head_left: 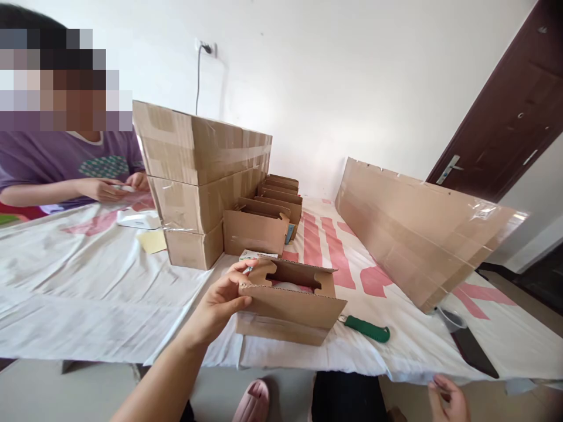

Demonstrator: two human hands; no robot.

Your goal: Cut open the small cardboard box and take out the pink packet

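My left hand (224, 299) is closed on the left end of a small cardboard box (285, 319), thumb on the near flap and fingers at the far side. The box stands near the table's front edge with its top flaps up, and something whitish inside is only partly visible. Below the front edge, at lower right, is my right hand (448, 398), its fingers curled and thumb and fingertips close together. Whatever lies between them, if anything, I cannot make out. Right of the box, a green-handled tool (367, 329) has its other end hidden behind the cardboard.
Stacked taped cartons (176, 193) rise at left, beside a row of open boxes (255, 228). A large cardboard panel (413, 228) stands at right, near a dark flat strip (472, 349). Across the table, a person (109, 155) handles something small behind a white object (138, 218).
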